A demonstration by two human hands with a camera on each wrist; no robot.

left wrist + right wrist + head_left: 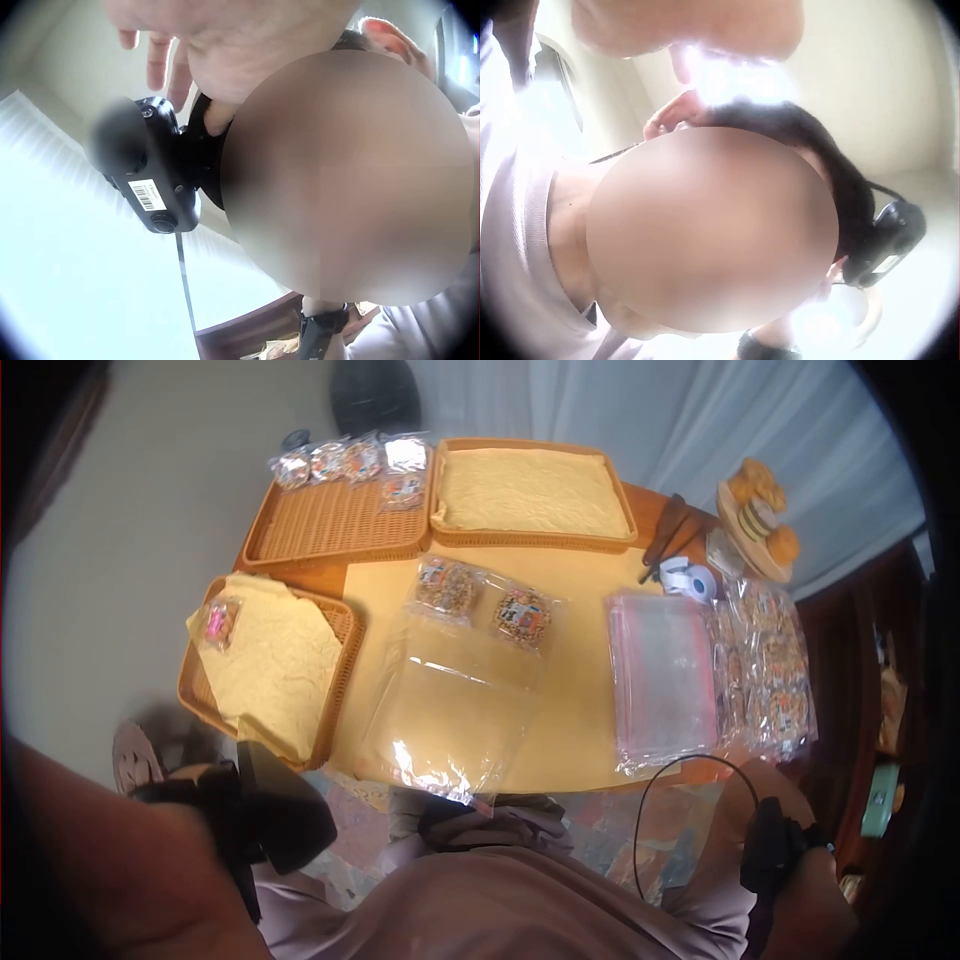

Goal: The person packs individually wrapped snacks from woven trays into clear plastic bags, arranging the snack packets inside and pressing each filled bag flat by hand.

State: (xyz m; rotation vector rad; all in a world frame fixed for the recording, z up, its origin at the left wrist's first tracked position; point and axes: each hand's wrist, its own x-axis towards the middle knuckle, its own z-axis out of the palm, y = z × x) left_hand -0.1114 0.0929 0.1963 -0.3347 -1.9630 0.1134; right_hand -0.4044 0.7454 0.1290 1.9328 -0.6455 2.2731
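In the left wrist view my left hand [232,45] is raised beside the head, fingers extended and thumb at the mount of the black head-worn camera [161,169]. My right hand [697,26] is also up near the head in the right wrist view; only part shows and its fingers are hidden. Neither hand appears in the head view. On the table, a clear plastic bag [450,705] lies flat on brown paper [575,690]. Two packaged round nut-like snacks, a left one [445,588] and a right one [523,617], lie at its far end.
A wicker tray [330,530] holds several wrapped snacks; a paper-lined tray [530,490] stands beside it. Another lined tray [345,650] at left holds one packet [220,622]. At right lie stacked clear bags [662,670], more packed snacks [775,670], a tape roll [690,580] and a hat [757,520].
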